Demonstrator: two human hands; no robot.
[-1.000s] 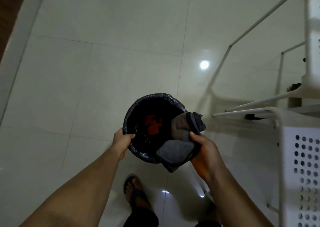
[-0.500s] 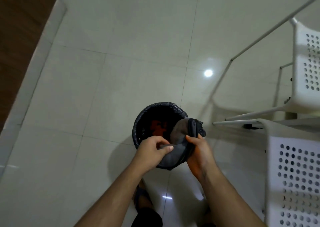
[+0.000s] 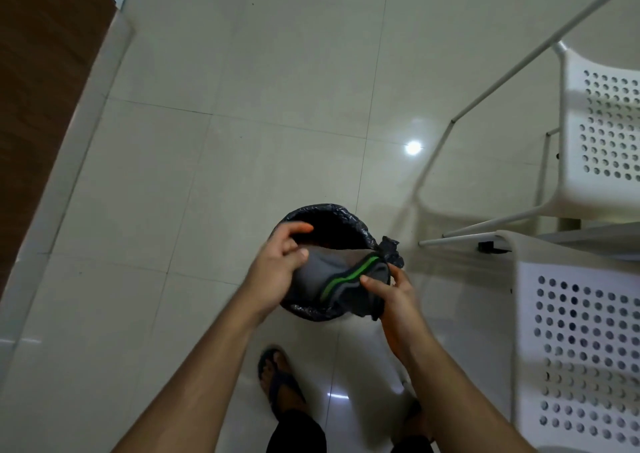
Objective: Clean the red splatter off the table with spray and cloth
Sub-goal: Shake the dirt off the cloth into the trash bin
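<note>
I hold a grey cloth (image 3: pixel 322 276) with a green stripe over a small bin lined with a black bag (image 3: pixel 341 219) that stands on the floor. My left hand (image 3: pixel 280 262) grips the cloth's left end, thumb on top, fingers curled above the bin's opening. My right hand (image 3: pixel 391 291) pinches the cloth's right end near the bag's knotted corner. The cloth and my hands cover most of the bin's inside. No table, splatter or spray bottle is in view.
Pale glossy floor tiles (image 3: pixel 242 141) surround the bin. Two white perforated chairs, one at the near right (image 3: pixel 581 342) and one farther back (image 3: pixel 609 134), stand with thin metal legs close to the bin. A brown wooden surface (image 3: pixel 41 89) runs along the left. My sandalled foot (image 3: pixel 277 380) is below the bin.
My left hand left the bin's rim and took hold of the cloth. Both hands have turned the cloth so its green stripe shows; the red thing inside the bin is now covered.
</note>
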